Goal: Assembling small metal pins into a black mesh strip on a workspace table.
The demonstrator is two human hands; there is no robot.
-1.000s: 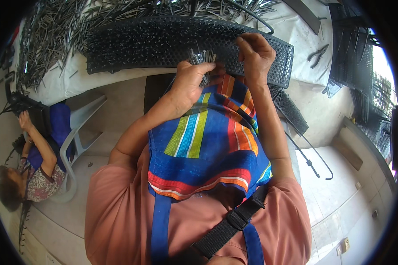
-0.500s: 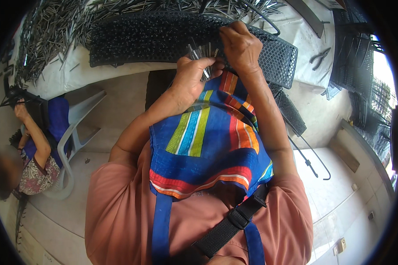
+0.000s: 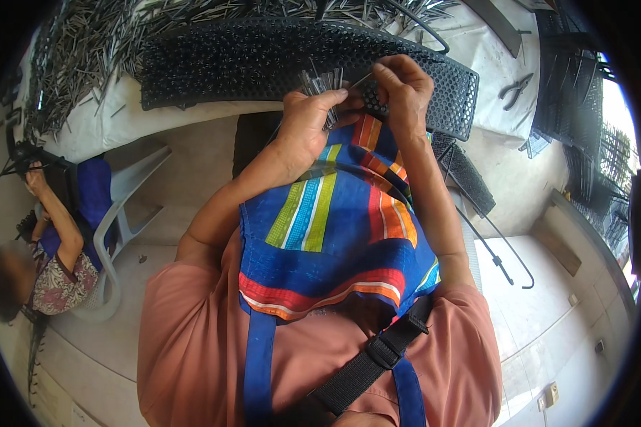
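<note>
A long black perforated panel (image 3: pixel 445 96) lies across the table in front of me. Its left and middle part bristles with thin dark strips, while the holes at its right end show bare. My left hand (image 3: pixel 308 121) is closed round a bundle of thin, shiny strips (image 3: pixel 322 84) at the panel's near edge. Just to the right, my right hand (image 3: pixel 406 89) pinches a single thin strip (image 3: pixel 364 79) that slants toward the left thumb. A striped blue apron (image 3: pixel 320 220) covers my lap below both hands.
A large heap of loose strips (image 3: pixel 85 57) covers the table's left and far side. Pliers (image 3: pixel 514 91) lie on the white cover (image 3: pixel 502 67) at right. Another person (image 3: pixel 60 263) works at far left by a grey plastic chair (image 3: pixel 117 213). Dark perforated panels (image 3: pixel 584 92) stand at right.
My right hand has come down and back from the panel's surface toward the left hand, and a strip now shows between its fingers. The left hand stays almost in place.
</note>
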